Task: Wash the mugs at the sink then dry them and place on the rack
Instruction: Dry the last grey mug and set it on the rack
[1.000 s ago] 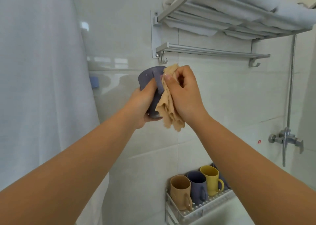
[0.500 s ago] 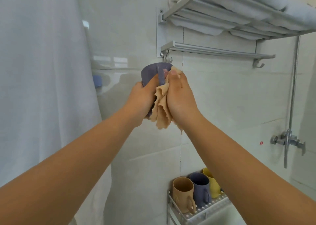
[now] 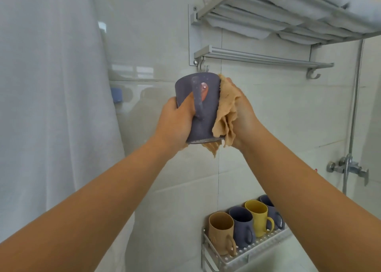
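Note:
A dark purple mug point(image 3: 206, 110) is held upright at chest height in front of the tiled wall, its handle facing me. My left hand point(image 3: 175, 123) grips its left side, a finger showing through the handle. My right hand point(image 3: 243, 114) presses a tan cloth point(image 3: 225, 114) against the mug's right side; the cloth hangs below the mug's base. Below, on a perforated metal rack point(image 3: 247, 257), stand a tan mug point(image 3: 221, 230), a purple mug point(image 3: 241, 226), a yellow mug point(image 3: 257, 218) and another purple mug point(image 3: 270, 207).
A metal towel shelf point(image 3: 268, 15) with folded white towels and a bar with hooks point(image 3: 263, 59) are fixed to the wall above. A white curtain point(image 3: 51, 106) hangs at the left. A shower valve and pipe point(image 3: 348, 166) stand at the right.
The mug has turned so its handle faces me and more of its body shows. My right hand with the cloth has slid from the front to the mug's right side.

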